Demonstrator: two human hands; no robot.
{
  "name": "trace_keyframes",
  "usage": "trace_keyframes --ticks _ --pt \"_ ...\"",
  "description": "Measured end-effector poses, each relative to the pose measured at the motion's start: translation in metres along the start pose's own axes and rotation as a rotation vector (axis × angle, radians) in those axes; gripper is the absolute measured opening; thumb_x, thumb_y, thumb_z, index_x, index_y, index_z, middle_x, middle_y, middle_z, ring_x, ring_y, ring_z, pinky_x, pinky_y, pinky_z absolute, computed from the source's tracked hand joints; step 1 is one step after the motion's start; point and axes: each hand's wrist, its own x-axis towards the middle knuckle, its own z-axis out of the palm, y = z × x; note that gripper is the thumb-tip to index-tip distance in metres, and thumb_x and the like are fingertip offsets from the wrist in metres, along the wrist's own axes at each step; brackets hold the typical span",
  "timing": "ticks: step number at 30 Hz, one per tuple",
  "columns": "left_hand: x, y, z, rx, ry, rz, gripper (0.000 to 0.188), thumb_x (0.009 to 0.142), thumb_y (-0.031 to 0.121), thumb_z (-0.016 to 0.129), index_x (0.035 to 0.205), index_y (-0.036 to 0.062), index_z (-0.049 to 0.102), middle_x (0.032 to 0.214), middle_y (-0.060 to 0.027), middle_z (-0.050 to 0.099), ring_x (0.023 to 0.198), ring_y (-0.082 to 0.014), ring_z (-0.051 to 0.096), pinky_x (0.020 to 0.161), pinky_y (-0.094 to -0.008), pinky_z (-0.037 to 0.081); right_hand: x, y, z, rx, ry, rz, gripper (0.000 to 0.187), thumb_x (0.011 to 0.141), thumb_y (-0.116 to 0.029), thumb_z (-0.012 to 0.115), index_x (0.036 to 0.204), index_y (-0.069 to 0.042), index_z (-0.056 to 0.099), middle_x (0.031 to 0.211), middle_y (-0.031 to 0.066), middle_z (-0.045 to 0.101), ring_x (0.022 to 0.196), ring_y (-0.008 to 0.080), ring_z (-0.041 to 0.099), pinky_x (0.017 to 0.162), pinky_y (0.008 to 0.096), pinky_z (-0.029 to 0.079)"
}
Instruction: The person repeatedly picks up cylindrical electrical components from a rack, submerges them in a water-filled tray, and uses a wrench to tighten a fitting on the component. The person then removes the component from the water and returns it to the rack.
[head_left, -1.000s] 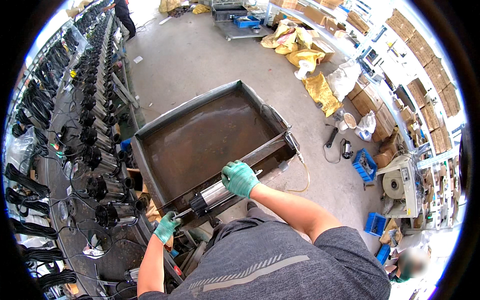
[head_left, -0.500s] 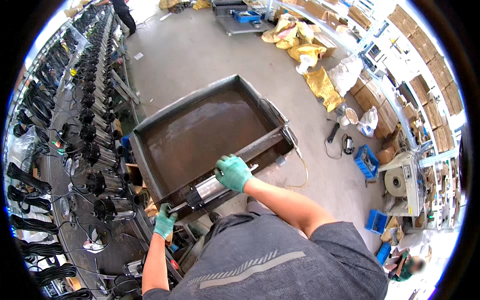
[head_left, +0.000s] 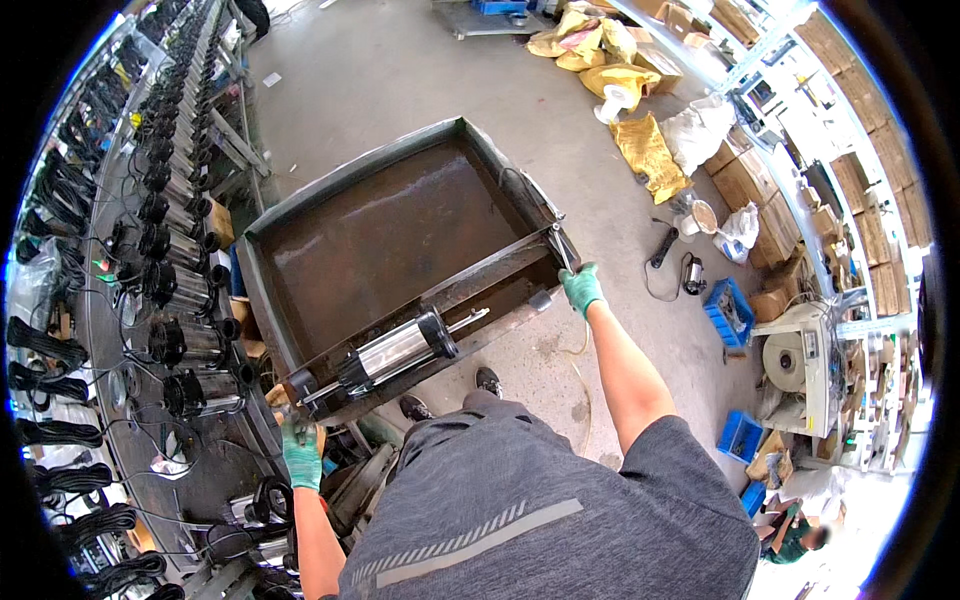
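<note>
A brown-stained metal tank (head_left: 262,290), holding dark brown liquid, stands in front of me. A silver cylindrical motor or pump body (head_left: 392,352) with black ends lies along its near ledge, a thin shaft pointing right. Neither hand touches it. At the tank's right near corner, my right hand (head_left: 581,288), in a green glove, is closed round the lower part of a slim metal rod (head_left: 560,248) with a pale hose below it. My left hand (head_left: 302,452), gloved alike, is by the left near corner; its fingers are partly hidden against the clutter there.
On the left a long bench (head_left: 125,420) carries a row of similar silver-and-black cylinders (head_left: 180,290) and coiled black cables (head_left: 60,432). Yellow sacks (head_left: 650,155), blue crates (head_left: 728,312) and a pale machine (head_left: 800,365) stand on the right. Another person (head_left: 795,535) is at the lower right.
My right hand has left the silver cylinder and moved right to the tank's corner. My left hand has come off the cylinder's left end and lowered slightly. The cylinder now rests unheld on the ledge.
</note>
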Motion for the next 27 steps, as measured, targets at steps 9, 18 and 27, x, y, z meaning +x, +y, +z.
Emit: trace_keyframes --ticks 9,18,27 --pt "-0.044 0.113 0.147 0.395 -0.101 0.306 0.049 0.102 0.020 0.067 0.147 0.0066 0.051 0.116 -0.0071 0.069 0.105 -0.0165 0.064 0.093 -0.0313 0.052 -0.178 -0.089 0.020 0.837 -0.930 -0.410 0.016 0.104 -0.014 0.062 0.118 -0.009 0.055 0.105 0.0054 0.064 0.087 0.0153 0.066 0.076 0.0333 0.059" --pt "-0.047 0.167 0.221 -0.296 0.051 0.202 0.028 0.110 0.033 0.054 0.121 0.0072 0.057 0.094 -0.0039 0.059 0.083 -0.0172 0.061 0.081 -0.0374 0.055 -0.310 -0.140 0.101 0.074 -0.860 -1.185 0.031 0.090 -0.013 0.070 0.120 -0.006 0.063 0.102 0.0232 0.069 0.091 0.0458 0.067 0.077 0.0517 0.055" --pt "0.007 0.086 0.068 -0.607 0.487 -0.428 0.037 0.106 0.047 0.057 0.084 0.0171 0.056 0.060 0.0062 0.037 0.046 -0.0094 0.031 0.042 -0.0272 0.026 -0.254 -0.203 0.068 -0.225 -0.426 -1.476 0.022 0.088 -0.020 0.070 0.104 -0.005 0.069 0.093 0.0180 0.070 0.089 0.0383 0.068 0.081 0.0509 0.055"
